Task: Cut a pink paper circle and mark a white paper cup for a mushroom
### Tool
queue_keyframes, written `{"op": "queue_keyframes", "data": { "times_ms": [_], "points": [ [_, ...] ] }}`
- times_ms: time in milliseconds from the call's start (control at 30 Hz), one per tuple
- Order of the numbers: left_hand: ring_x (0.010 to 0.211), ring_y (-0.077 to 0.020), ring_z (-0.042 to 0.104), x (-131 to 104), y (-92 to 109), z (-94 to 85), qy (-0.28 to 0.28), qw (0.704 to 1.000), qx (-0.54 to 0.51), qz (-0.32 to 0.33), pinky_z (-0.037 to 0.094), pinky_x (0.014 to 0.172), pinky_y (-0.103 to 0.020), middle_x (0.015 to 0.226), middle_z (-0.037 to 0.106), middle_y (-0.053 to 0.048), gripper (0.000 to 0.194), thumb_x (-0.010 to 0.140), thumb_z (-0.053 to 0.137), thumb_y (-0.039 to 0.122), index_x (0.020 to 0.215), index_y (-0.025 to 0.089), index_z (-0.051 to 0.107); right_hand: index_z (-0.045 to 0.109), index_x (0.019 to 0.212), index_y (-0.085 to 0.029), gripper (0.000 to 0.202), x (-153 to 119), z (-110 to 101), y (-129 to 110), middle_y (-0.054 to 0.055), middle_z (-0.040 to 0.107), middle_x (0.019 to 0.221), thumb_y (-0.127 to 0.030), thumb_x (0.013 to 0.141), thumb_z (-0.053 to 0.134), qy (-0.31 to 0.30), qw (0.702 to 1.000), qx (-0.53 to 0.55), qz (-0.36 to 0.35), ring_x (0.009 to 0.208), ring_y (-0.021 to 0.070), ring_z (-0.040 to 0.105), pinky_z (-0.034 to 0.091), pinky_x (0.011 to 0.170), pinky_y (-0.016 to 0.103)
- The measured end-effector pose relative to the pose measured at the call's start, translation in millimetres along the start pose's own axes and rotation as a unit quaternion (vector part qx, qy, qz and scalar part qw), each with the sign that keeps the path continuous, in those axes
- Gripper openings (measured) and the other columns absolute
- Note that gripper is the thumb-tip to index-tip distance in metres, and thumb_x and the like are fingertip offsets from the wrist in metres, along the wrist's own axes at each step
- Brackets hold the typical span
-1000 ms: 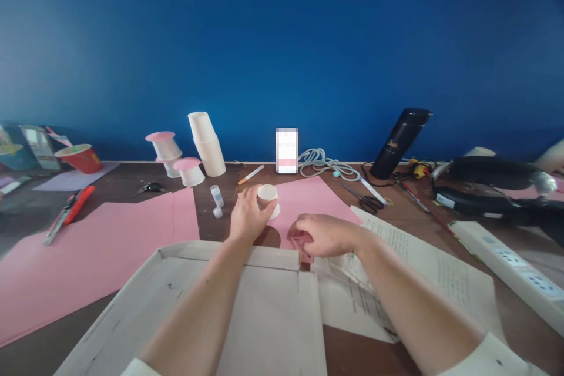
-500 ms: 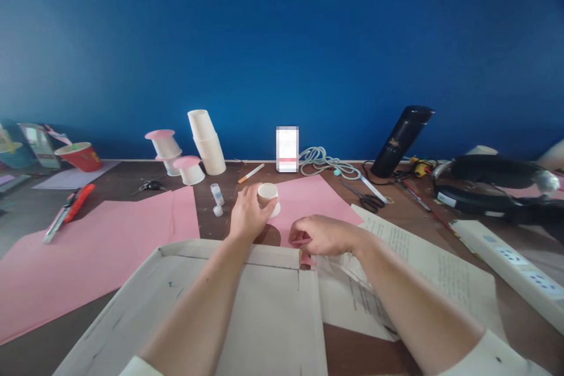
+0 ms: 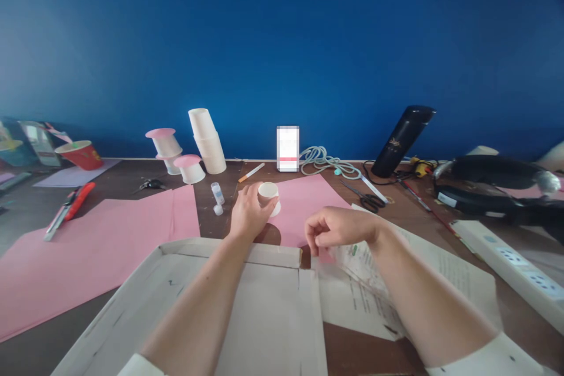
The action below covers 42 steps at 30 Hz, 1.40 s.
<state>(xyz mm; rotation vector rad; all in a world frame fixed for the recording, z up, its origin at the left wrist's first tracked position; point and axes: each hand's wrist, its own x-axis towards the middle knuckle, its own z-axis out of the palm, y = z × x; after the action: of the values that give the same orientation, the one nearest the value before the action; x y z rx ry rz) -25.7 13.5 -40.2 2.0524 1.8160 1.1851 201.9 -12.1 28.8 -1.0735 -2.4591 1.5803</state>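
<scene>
While your left hand (image 3: 249, 214) stays wrapped around the small white paper cup (image 3: 268, 197), your right hand (image 3: 339, 229) has lifted, pinching a small pink paper scrap (image 3: 326, 255) nearby.

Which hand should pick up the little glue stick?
Probably the left hand: it rests right beside the glue stick, though it holds a white cup. The right hand pinches pink paper farther away.

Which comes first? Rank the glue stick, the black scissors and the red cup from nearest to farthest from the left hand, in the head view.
1. Glue stick, just left of the left hand.
2. Black scissors, off to the right.
3. Red cup, far left by the wall.
</scene>
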Motion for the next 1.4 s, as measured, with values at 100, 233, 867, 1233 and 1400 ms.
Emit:
{"op": "queue_keyframes", "data": {
  "times_ms": [100, 233, 867, 1233, 1400],
  "points": [
    [0.104, -0.0280, 0.056, 0.0, -0.4, 0.7, 0.005, 1.000, -0.005, 0.014, 0.046, 0.083, -0.042, 0.114, 0.060, -0.009, 0.043, 0.078, 0.058, 0.044, 0.114, 0.022, 0.054, 0.061, 0.113, -0.017, 0.043, -8.7, -7.2, -1.1, 0.005, 0.072, 0.083, -0.037, 0.075, 0.062, -0.155, 0.978, 0.139, 0.027, 0.054, 0.0123, 0.063, 0.048, 0.049, 0.022],
    [0.102, -0.0280, 0.057, 0.3, 1.3, -0.6, 0.002, 1.000, -0.003, -0.004, 0.047, 0.082, -0.042, 0.113, 0.060, -0.009, 0.042, 0.077, 0.059, 0.044, 0.113, 0.023, 0.055, 0.059, 0.117, -0.017, 0.054, 5.6, -4.1, 8.3, 0.008, 0.072, 0.091, -0.053, 0.077, 0.058, -0.002, 0.988, 0.148, -0.037, 0.056, 0.0113, 0.062, 0.048, 0.050, 0.021],
    [0.104, -0.0272, 0.055, 1.8, -0.1, -1.0, -0.008, 1.000, 0.015, 0.009, 0.047, 0.081, -0.039, 0.113, 0.058, -0.010, 0.045, 0.078, 0.057, 0.047, 0.115, 0.022, 0.053, 0.066, 0.097, -0.024, 0.030, 61.3, 28.0, 24.0, 0.003, 0.070, 0.097, -0.012, 0.078, 0.046, 0.317, 0.914, -0.254, 0.016, 0.092, 0.0200, 0.061, 0.042, 0.076, 0.028],
    [0.100, -0.0271, 0.056, 1.7, 1.9, -1.2, -0.017, 1.000, 0.025, -0.007, 0.048, 0.077, -0.039, 0.112, 0.059, -0.009, 0.046, 0.078, 0.056, 0.051, 0.114, 0.023, 0.053, 0.065, 0.090, -0.022, 0.035, 50.2, 18.6, 28.0, 0.000, 0.071, 0.085, -0.004, 0.072, 0.041, 0.378, 0.920, -0.094, -0.042, 0.080, 0.0144, 0.063, 0.046, 0.073, 0.026],
    [0.101, -0.0275, 0.055, 1.9, 0.0, -1.2, -0.008, 1.000, 0.028, 0.010, 0.048, 0.078, -0.039, 0.113, 0.058, -0.011, 0.049, 0.078, 0.055, 0.052, 0.116, 0.021, 0.053, 0.061, 0.112, -0.024, 0.031, 60.1, 29.1, 25.1, 0.004, 0.066, 0.107, -0.018, 0.084, 0.048, 0.375, 0.899, -0.228, 0.008, 0.100, 0.0195, 0.058, 0.043, 0.084, 0.030]
  ]
}}
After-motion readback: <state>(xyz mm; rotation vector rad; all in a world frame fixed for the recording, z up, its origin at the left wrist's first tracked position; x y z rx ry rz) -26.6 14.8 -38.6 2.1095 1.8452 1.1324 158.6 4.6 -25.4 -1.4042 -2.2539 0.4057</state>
